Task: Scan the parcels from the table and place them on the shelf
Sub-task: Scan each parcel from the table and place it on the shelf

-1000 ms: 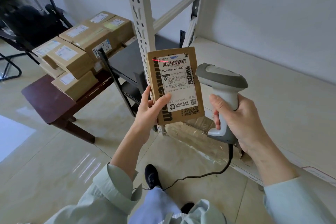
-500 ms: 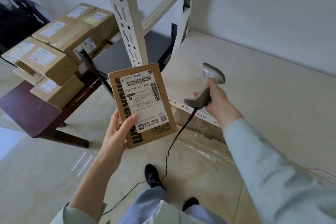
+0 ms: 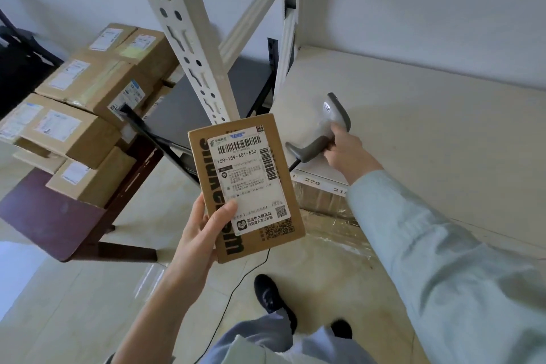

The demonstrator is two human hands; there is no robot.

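Left hand [image 3: 201, 233] gripping a flat cardboard parcel [image 3: 246, 186] by its lower left corner, thumb [image 3: 224, 213] across the white label, fingers behind — held upright in the air in front of the shelf upright [image 3: 189, 47], label and barcode facing the camera. Right hand [image 3: 344, 151] curled round the grey scanner [image 3: 323, 130] at the front left corner of the pale shelf board [image 3: 428, 133], black cable [image 3: 236, 289] trailing down to the floor. More parcels [image 3: 88, 103] stacked on the dark table [image 3: 59, 224] at left, well apart from the held one.
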